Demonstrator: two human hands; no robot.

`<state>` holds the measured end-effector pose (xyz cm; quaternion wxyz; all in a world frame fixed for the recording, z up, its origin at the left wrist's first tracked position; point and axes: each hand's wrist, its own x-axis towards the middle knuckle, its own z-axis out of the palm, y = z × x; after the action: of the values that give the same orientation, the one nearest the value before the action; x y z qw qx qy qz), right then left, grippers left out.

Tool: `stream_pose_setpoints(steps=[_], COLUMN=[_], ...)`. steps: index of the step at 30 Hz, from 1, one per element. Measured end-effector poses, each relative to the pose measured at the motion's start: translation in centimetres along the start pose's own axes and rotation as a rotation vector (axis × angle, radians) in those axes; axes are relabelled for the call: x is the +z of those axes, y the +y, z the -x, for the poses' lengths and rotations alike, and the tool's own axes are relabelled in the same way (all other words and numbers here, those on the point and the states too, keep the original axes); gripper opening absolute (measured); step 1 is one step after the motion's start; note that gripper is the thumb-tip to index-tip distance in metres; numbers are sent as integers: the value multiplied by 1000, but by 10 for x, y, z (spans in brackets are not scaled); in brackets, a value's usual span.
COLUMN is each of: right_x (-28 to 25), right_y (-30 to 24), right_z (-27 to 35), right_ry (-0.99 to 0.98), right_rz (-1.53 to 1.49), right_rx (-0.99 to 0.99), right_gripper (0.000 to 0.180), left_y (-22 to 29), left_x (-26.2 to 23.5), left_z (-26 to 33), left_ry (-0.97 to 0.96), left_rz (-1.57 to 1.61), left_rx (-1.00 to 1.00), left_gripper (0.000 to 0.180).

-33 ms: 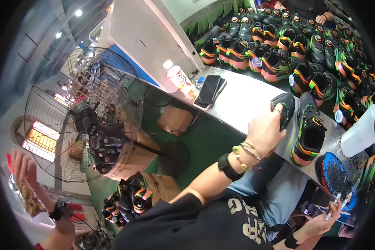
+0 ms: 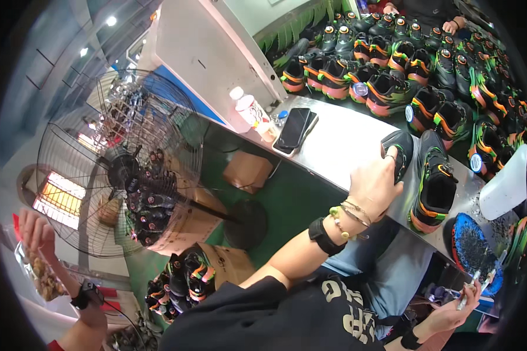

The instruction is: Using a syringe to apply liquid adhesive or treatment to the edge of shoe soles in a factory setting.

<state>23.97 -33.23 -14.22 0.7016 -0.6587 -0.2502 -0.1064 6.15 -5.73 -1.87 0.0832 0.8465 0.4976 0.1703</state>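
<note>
My left hand [image 2: 372,187], with a ring, bracelets and a black band on the wrist, reaches over the bench. Its fingers curl over a dark shoe [image 2: 403,149], hiding part of it. Right beside that stands another black shoe [image 2: 436,190] with orange and green trim and a dial. At the lower right, my right hand [image 2: 459,313] pinches a thin pale stick-like tool [image 2: 465,301]. Just past those fingers lies a blue-rimmed oval piece [image 2: 473,248] with a black speckled face; I cannot tell what it is.
Many similar shoes [image 2: 386,90] fill the far side of the metal bench [image 2: 345,134]. A phone [image 2: 295,128], a bottle [image 2: 249,108] and a white container [image 2: 503,187] stand around. A fan [image 2: 123,167] and boxed shoes [image 2: 187,272] are left. A co-worker's hand [image 2: 35,234] holds a bag.
</note>
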Motion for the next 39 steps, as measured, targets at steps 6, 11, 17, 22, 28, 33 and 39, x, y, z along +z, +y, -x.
stream_pose_setpoints(steps=[6,11,17,22,28,33,39], right_x=[-8,2,9,4,24,39,62], right_y=[12,5,-15,-9,-42,-32,-51], right_z=[1,1,7,9,-21,-38,-51], right_ry=[14,36,97,-12,-413,-584,-502], right_rz=[-232,-279,-202,-73,504,727,1054], right_rx=[149,171,207,26,-161,-382,-512], right_gripper=[34,39,53,47,11,8,8], left_y=[4,0,-15,-51,-112,-118,-130], left_x=[5,13,11,-6,-8,-6,5], left_z=[5,-1,-5,3,1,-1,0], left_ry=[29,89,120,67,-38,-20,17], left_rz=[46,124,201,467,927,992,1163], left_rx=[-61,-96,-15,-36,-178,-209,-256], left_gripper=[68,78,80,71,50,44,45])
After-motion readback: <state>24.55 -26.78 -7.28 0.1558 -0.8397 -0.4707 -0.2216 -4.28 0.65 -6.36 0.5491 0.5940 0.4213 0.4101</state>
